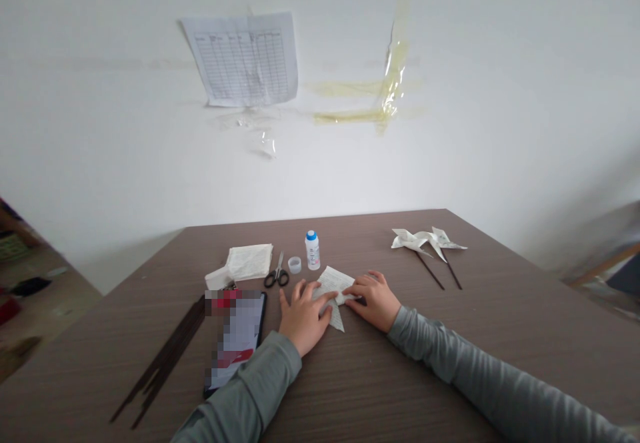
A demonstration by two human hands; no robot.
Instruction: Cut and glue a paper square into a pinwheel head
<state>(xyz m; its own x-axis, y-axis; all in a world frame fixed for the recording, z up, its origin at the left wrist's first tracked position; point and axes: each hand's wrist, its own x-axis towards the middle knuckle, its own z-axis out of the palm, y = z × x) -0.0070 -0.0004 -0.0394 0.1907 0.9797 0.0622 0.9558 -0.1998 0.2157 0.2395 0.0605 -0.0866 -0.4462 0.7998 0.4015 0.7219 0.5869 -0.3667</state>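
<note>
A piece of printed paper point(331, 277), cut or folded into pointed flaps, lies on the table between my hands. My left hand point(306, 319) rests on its left side with fingers spread, the index finger reaching toward the middle. At the right side of the paper is my right hand point(374, 301), its thumb and bent fingers closed on a flap near the centre. Parts of the paper are hidden under both hands. Just beyond them stand a small white bottle with a blue cap point(313, 251) and a little translucent cup point(295, 265).
Black-handled scissors point(277, 275) lie beside a stack of paper point(250, 261). A phone point(235, 346), partly blurred out, and a bundle of thin dark sticks point(163, 356) are at left. Two paper pinwheels on sticks point(425, 241) lie at right. Behind the table point(480, 336) is a wall.
</note>
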